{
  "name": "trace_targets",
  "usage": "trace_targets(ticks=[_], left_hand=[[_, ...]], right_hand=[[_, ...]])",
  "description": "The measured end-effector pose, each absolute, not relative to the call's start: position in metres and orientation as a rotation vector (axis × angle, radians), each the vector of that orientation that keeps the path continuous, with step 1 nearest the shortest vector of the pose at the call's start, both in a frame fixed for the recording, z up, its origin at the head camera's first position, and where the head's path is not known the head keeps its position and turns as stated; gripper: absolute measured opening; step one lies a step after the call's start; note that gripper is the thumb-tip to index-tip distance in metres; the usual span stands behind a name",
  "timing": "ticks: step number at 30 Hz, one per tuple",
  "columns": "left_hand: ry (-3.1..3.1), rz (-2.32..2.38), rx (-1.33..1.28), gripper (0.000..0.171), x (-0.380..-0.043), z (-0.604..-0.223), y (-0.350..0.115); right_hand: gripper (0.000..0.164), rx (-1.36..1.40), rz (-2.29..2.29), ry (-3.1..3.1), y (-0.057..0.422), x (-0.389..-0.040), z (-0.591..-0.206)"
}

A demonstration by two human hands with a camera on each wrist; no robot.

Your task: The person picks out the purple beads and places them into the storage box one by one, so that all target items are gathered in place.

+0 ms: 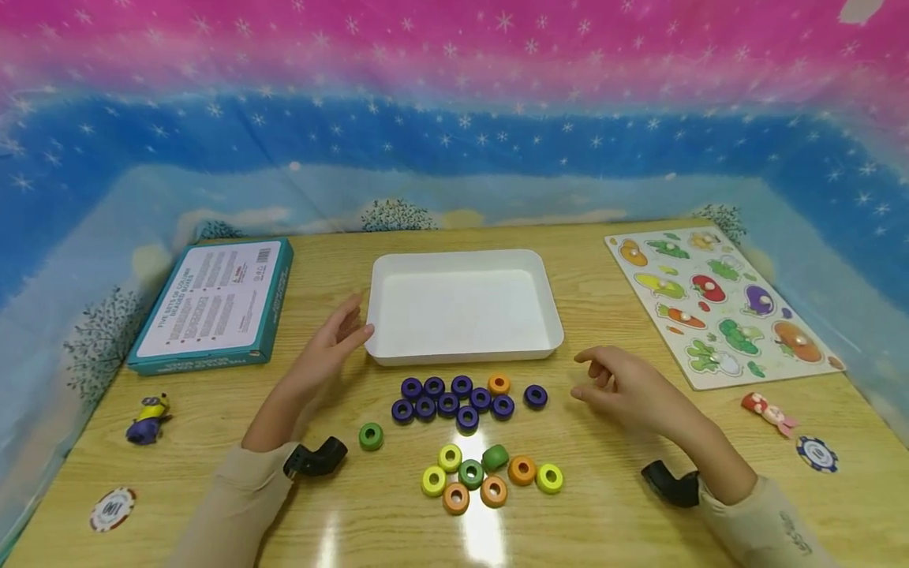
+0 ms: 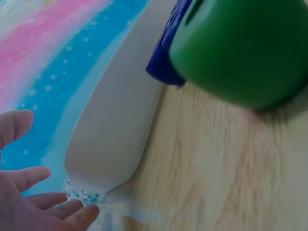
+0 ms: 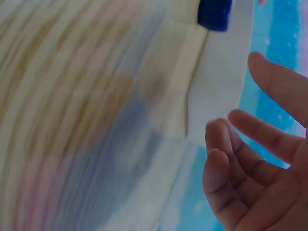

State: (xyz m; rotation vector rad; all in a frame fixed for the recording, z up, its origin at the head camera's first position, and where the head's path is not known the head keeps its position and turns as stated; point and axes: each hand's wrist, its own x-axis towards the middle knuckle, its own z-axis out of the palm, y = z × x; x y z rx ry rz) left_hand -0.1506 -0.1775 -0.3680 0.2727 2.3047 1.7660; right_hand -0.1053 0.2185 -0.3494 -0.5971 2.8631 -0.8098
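A white rectangular tray lies at the centre of the table with bare insides. Beside its left wall is my left hand, fingers relaxed and holding nothing, thumb tip right at the tray's corner. My right hand hovers past the tray's front right corner, its fingers loosely bent around nothing. In front of the tray sit several dark purple beads with one orange bead among them. Closer to me is a mixed group of yellow beads, green beads and orange beads. One green bead looms large in the left wrist view.
A teal box stands back left and a vegetable puzzle board back right. Near the left edge are a small yellow-and-purple figure and a poker chip. On the right lie a mermaid-like figure and a blue chip.
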Motion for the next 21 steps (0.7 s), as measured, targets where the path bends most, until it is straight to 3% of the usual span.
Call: trace_targets(ticks=[7,21], left_hand=[[2.193,1.876,0.274,0.063,-0.157,-0.38,-0.172],[1.989,2.062,0.406,0.058,-0.154,-0.393,-0.171]], right_hand=[[0.036,-0.732,-0.827,2.716,0.201,-0.109,-0.355],[0.03,-0.802,-0.767,2.623,0.181,-0.116,-0.362]])
